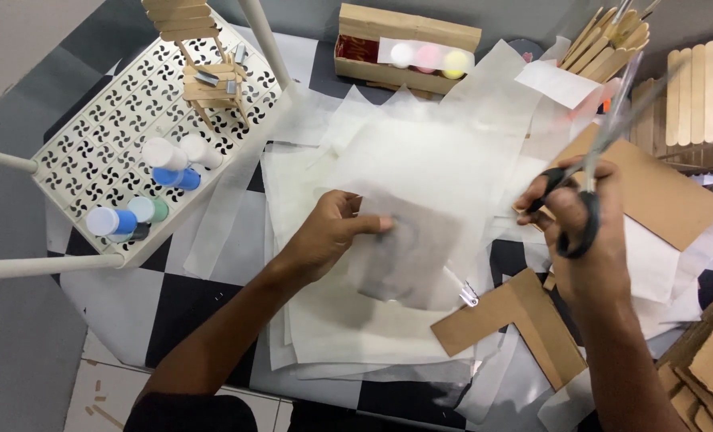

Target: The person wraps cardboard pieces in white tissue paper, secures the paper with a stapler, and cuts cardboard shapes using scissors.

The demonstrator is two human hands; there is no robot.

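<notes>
1. The left hand (328,232) pinches a sheet of translucent paper (408,240) at its left edge, thumb above and fingers folded beneath, and lifts it slightly off the pile of similar sheets (332,320) spread over the checkered surface (172,304).

2. The right hand (584,240) is closed around the black handles of a pair of scissors (604,136), with thumb and fingers threaded through the loops. The blades point up and away from the person, slanting to the right, and look blurred; whether they stand parted or together cannot be told.

3. The held sheet lies to the left of the scissors, between the two hands. Its right edge sits near the right hand but apart from the blades, which aim away from the paper rather than toward it.

4. The sheet's longer side appears to run roughly away from the person, tilted a little; the scissors' long axis runs nearly the same way, so the two lie almost parallel, side by side.

5. The left hand is the one in contact with the paper; the right hand is close by, touching only the scissors.

6. An L-shaped piece of cardboard (516,320) lies just below the sheet, and a white perforated tray (92,152) with small paint bottles (172,164) stands well to the left.
</notes>
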